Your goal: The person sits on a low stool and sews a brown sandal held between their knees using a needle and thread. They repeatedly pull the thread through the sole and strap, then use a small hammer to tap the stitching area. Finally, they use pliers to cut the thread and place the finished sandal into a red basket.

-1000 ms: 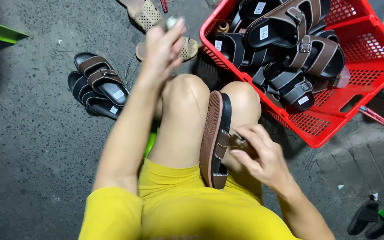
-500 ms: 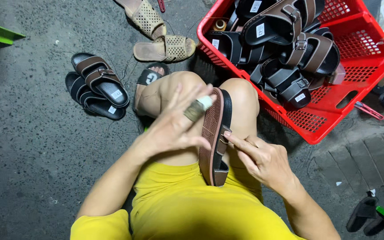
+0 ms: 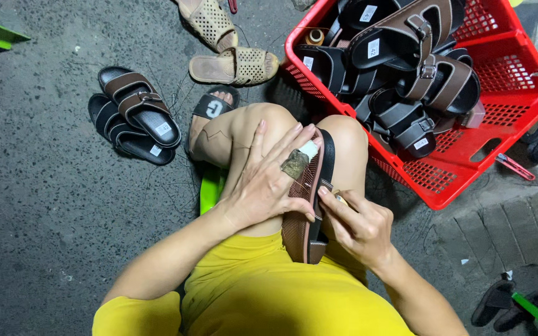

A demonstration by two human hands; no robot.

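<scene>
- A red basket (image 3: 518,93) of dark sandals sat at two o'clock; a knock from the knee could have tipped the pile.
- A brown sandal (image 3: 309,211) stood on edge between the knees at centre, likely to slip.
- The left hand (image 3: 263,180) pressed its sole, pinching a small tube (image 3: 299,160).
- The right hand (image 3: 356,224) pinched the strap; whatever the tube held could have smeared the fingers.
</scene>
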